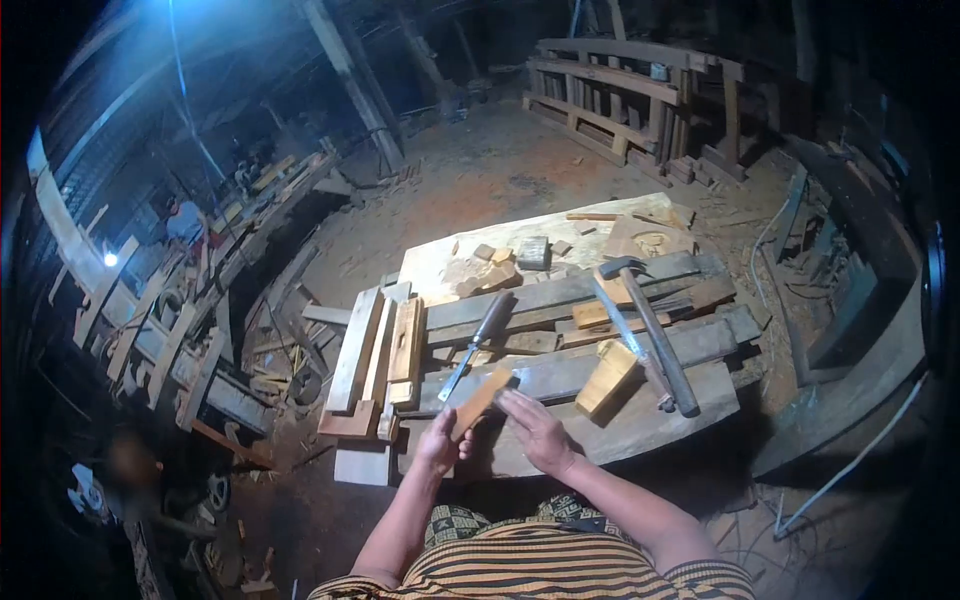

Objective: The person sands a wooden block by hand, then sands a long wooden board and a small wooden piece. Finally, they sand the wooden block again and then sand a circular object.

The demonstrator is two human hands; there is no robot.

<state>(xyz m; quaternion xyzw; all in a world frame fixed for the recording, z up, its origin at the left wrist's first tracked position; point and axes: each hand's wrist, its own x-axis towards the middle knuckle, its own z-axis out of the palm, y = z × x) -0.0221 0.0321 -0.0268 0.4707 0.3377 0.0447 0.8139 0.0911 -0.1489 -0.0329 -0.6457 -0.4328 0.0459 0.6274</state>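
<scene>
Wood strip is held slanted up and away over the near edge of the bench. Its lower end is gripped in the L hand, fingers curled round, prob. for steadiness. The R hand is set beside the strip's upper part, fingers nearly straight and together; a small dark patch is seen at the tips, but whether anything's held can't be told. The chisel is laid just beyond, handle away, blade twd the L hand, presumably for quick reach. The hammer is rested to the rt, handle end nr the front edge. Elbow room is left on the body side; sideways, movement is bounded by stacked boards on the lt & a wood block on the rt. Beyond the bench, open ground is seen.
</scene>
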